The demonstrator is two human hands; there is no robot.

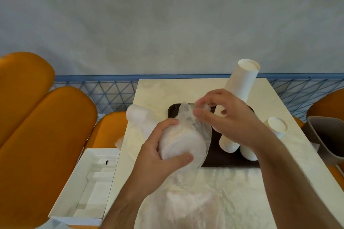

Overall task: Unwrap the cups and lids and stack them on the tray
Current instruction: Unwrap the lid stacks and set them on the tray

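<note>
Left hand grips wrapped lids; right hand pinches plastic wrap.

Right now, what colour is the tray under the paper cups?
Dark brown, nearly black: the tray shows best in the head view, against the pale table.

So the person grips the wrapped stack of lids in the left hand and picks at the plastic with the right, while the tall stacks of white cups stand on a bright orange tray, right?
Almost. In the head view the left hand grips the wrapped stack of lids and the right hand picks at the plastic, but the tray under the stacks of white cups is dark brown, not orange. The orange belongs to the chairs beside the table.
</note>
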